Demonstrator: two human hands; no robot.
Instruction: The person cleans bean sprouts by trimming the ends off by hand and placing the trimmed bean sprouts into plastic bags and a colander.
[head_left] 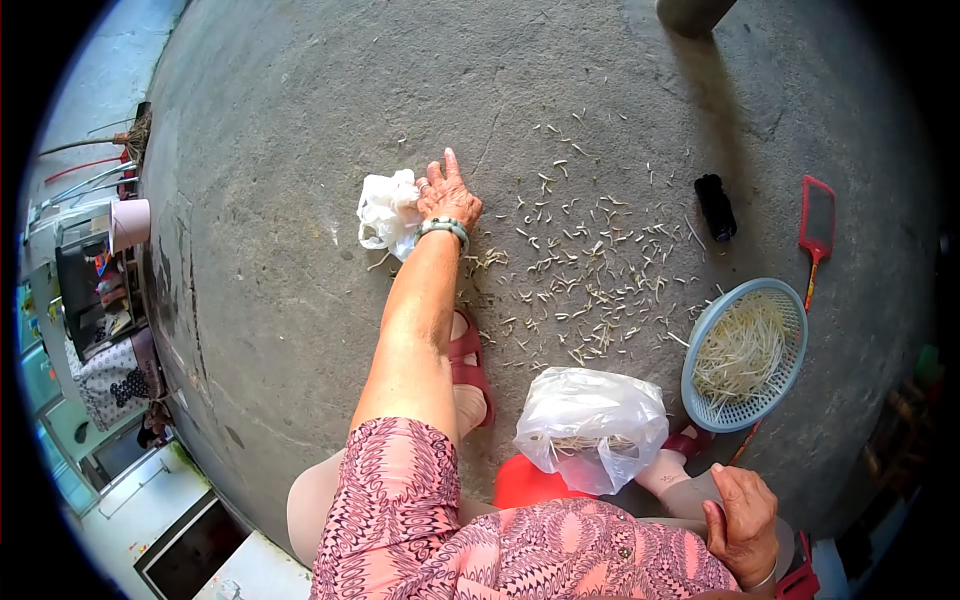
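My left hand (449, 197) is stretched out over the concrete, a jade-like bangle on its wrist. Its fingers are extended and apart, and its outer side is against a crumpled white plastic bag (385, 215). Near my right knee, my right hand (742, 525) hovers with loosely bent, parted fingers and nothing in it. A clear plastic bag (590, 420) with pale bean sprouts inside sits between my legs, on or in front of something red (535, 482). To its right stands a light blue colander (690, 375) filled with bean sprouts (742, 350).
Many short sprout bits (600, 270) lie scattered over the concrete floor (290, 130). A black object (715, 207) and a red fly swatter (817, 225) lie to the right. A post (693, 12) stands at the top. Brooms and a shelf (90, 290) line the left side.
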